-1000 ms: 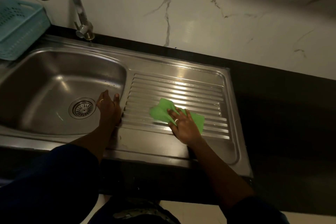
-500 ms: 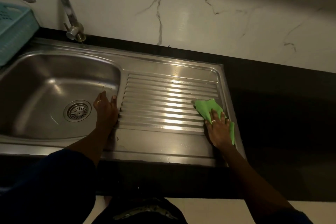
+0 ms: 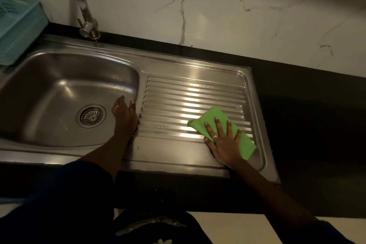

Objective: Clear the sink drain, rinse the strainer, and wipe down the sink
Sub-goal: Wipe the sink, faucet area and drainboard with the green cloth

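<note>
Flat R hand on cloth — drainboard's R edge

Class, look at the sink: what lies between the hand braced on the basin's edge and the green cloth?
In the head view, only bare ribbed drainboard lies between the left hand and the green cloth, which lies under the right hand.

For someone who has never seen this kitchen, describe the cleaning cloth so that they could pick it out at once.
Start at the steel sink unit set in the dark counter, with its basin on the left and ribbed drainboard on the right. Near the drainboard's right end, the green cloth lies flat under the right hand. It is the only bright green, soft thing on the grey metal.
</note>
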